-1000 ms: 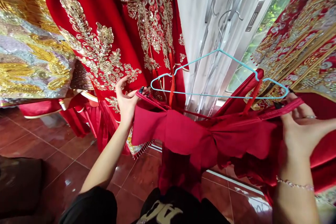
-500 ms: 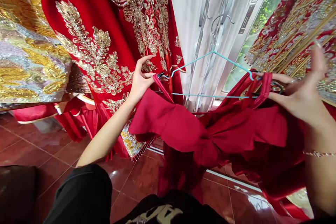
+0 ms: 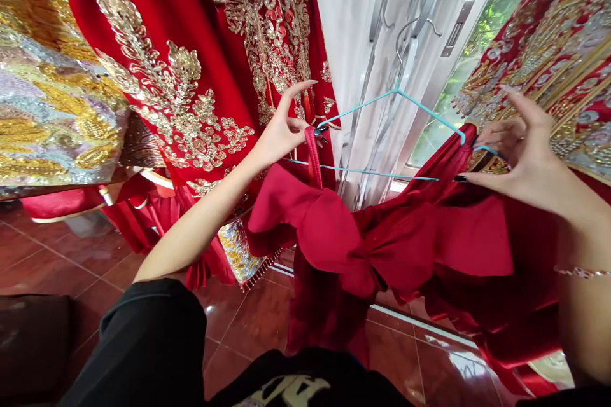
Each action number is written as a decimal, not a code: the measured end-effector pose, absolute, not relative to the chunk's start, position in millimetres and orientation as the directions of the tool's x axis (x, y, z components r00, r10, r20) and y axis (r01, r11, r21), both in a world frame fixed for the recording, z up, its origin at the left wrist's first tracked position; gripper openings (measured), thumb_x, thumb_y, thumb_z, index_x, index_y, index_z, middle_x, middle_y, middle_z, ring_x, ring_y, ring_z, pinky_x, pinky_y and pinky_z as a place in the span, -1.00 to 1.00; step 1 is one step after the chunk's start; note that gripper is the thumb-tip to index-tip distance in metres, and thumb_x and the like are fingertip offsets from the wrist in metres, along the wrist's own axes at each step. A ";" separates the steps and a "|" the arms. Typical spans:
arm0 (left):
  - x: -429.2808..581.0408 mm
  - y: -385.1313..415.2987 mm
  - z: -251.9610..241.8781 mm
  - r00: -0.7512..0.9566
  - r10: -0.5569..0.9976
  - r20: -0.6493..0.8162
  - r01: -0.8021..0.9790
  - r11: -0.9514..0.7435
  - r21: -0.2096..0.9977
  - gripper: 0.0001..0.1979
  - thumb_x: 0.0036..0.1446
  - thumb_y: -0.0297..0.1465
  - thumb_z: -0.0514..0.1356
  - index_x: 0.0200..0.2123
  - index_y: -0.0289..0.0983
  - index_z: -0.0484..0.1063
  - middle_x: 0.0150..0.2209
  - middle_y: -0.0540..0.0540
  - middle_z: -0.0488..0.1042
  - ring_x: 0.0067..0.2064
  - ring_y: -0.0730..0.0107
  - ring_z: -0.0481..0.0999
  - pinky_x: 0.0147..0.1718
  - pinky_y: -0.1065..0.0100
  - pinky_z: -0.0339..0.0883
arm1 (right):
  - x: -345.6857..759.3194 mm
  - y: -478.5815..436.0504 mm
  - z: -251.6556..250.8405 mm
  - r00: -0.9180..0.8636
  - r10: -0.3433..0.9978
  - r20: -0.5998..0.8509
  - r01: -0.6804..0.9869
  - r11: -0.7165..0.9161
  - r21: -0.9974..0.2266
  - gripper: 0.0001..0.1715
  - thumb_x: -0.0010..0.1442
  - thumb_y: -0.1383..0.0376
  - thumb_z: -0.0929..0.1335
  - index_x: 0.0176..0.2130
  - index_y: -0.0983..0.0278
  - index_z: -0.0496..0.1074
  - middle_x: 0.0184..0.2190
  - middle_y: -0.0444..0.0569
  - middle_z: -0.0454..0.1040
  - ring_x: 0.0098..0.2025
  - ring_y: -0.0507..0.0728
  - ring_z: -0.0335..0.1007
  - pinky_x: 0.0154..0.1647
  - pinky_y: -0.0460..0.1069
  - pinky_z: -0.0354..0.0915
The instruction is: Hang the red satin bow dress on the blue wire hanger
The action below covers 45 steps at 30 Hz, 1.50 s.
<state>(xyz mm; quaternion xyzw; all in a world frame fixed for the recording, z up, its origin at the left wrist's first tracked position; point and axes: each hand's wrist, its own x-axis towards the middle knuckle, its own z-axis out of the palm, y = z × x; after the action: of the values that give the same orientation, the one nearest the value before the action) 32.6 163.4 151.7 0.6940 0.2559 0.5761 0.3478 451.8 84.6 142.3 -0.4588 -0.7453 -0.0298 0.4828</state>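
Closest to you is your black shirt (image 3: 155, 331), with a pale print at the bottom. A thin bracelet (image 3: 580, 273) sits on your right wrist. The red dress (image 3: 334, 232) hangs in front of you, between your arms, and its front is bunched up in the middle. Your left hand (image 3: 291, 130) has a small, tight grip: the thumb and a finger pinch the left strap (image 3: 314, 156) near the left side of the blue hanger (image 3: 397, 90). Your right hand (image 3: 520, 149) bends around the hanger's right end, next to the right strap (image 3: 461, 156); you cannot tell if that grip is closed on anything. Under the dress is the shiny red tile floor (image 3: 245, 318). Past your left hand hangs a red jacket (image 3: 210, 57) with gold beads. Behind the hanger stands a white door (image 3: 346, 19), and green leaves (image 3: 506, 3) show through the glass.
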 end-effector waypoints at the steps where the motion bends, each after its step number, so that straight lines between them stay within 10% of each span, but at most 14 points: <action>1: 31.4 165.9 152.7 0.265 0.740 0.618 0.001 -0.641 0.767 -0.30 -0.18 -0.55 0.44 0.10 -0.17 0.43 0.23 -0.23 0.40 -0.32 0.37 0.62 -0.31 0.36 0.50 | 454.3 83.3 141.6 -0.172 0.674 0.719 0.694 0.601 -0.397 0.38 -0.25 -0.09 0.62 0.41 0.07 0.08 0.05 0.10 0.39 0.00 0.09 0.43 0.11 0.15 0.35; 6: 12.8 160.3 160.6 0.466 0.703 0.537 0.422 -0.710 0.564 -0.60 -0.10 -0.49 0.38 -0.11 -0.26 0.55 -0.13 -0.10 0.56 -0.18 0.23 0.61 -0.09 0.22 0.52 | 462.0 61.3 128.0 -0.342 0.641 0.687 0.764 0.615 -0.194 -0.07 0.18 -0.19 0.39 0.40 0.00 0.15 0.21 0.15 0.24 0.33 0.24 0.16 0.39 0.24 0.06; 11: -13.4 110.5 140.0 0.405 0.599 0.691 0.500 -0.778 0.381 -0.51 0.01 -0.31 0.38 0.06 -0.19 0.50 0.12 -0.19 0.44 0.23 0.03 0.38 0.32 -0.03 0.18 | 454.1 26.9 94.8 -0.242 0.422 0.874 0.877 0.480 0.010 -0.32 0.25 0.06 0.41 0.31 -0.02 0.30 0.23 0.17 0.31 0.35 0.35 0.17 0.37 0.38 0.02; 18: -28.8 77.9 87.6 0.465 0.634 0.618 0.479 -0.767 0.427 -0.65 0.17 -0.03 0.19 -0.13 -0.09 0.60 -0.07 -0.12 0.60 0.08 0.04 0.52 0.35 -0.03 0.12 | 454.3 13.7 63.6 -0.082 0.560 0.825 0.752 0.578 -0.317 -0.78 0.24 0.19 0.39 -0.11 0.17 0.48 -0.08 0.10 0.55 -0.23 0.11 0.51 -0.17 0.08 0.45; 22: -29.6 98.5 88.6 0.465 0.675 0.573 0.422 -0.738 0.527 -0.69 0.11 -0.03 0.24 -0.36 -0.11 0.63 -0.37 -0.06 0.61 -0.23 0.15 0.55 0.34 0.05 0.07 | 467.4 28.6 68.6 -0.099 0.756 0.647 0.703 0.514 -0.492 -0.56 0.11 0.00 0.47 -0.20 0.19 0.31 -0.14 0.08 0.55 -0.32 0.05 0.47 -0.30 -0.01 0.43; 26: -36.2 126.2 98.3 0.251 0.749 0.613 0.412 -0.656 0.633 -0.54 0.08 0.03 0.23 -0.67 -0.16 0.49 -0.56 -0.03 0.48 -0.42 0.29 0.37 -0.01 0.16 0.29 | 486.4 39.4 83.4 0.067 0.681 0.729 0.826 0.371 -0.423 -0.38 0.02 -0.13 0.50 -0.24 0.15 0.17 -0.36 -0.01 0.44 -0.38 0.07 0.41 -0.43 -0.03 0.31; 31: -29.4 151.7 126.8 0.087 0.792 0.605 0.444 -0.574 0.688 -0.54 0.26 -0.14 0.17 -0.64 -0.21 0.46 -0.64 0.05 0.36 -0.53 0.46 0.15 -0.44 0.38 0.03 | 490.2 45.6 110.1 0.101 0.627 0.773 0.868 0.324 -0.376 -0.41 0.18 -0.14 0.39 -0.15 0.16 0.06 -0.31 0.02 0.40 -0.38 0.04 0.38 -0.35 -0.01 0.27; 40: 20.5 173.3 178.2 0.448 0.495 0.744 0.533 -0.816 0.222 -0.56 0.26 -0.25 0.05 -0.68 -0.17 0.29 -0.72 0.07 0.17 -0.51 0.48 0.06 -0.28 0.31 0.21 | 466.6 56.5 133.7 -0.014 0.524 0.851 0.872 0.423 -0.246 -0.39 0.20 -0.12 0.33 0.01 0.14 0.03 0.11 0.21 0.23 -0.42 -0.03 0.35 -0.41 -0.01 0.24; 45: 42.1 177.4 190.8 0.533 0.384 0.754 0.494 -0.865 0.090 -0.52 0.27 -0.21 -0.02 -0.70 -0.15 0.21 -0.73 0.05 0.12 -0.49 0.45 0.02 -0.20 0.22 0.27 | 438.7 49.2 150.0 -0.040 0.610 0.791 0.961 0.241 -0.137 -0.36 0.26 -0.01 0.30 0.16 0.23 0.06 -0.08 0.16 0.43 -0.39 0.11 0.40 -0.36 0.05 0.26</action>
<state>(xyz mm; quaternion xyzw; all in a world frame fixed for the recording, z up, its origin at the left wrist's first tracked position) 42.1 177.4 190.8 0.8730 0.2514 0.4126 -0.0671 438.7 49.2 150.0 -0.5732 -0.6851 -0.2254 0.3889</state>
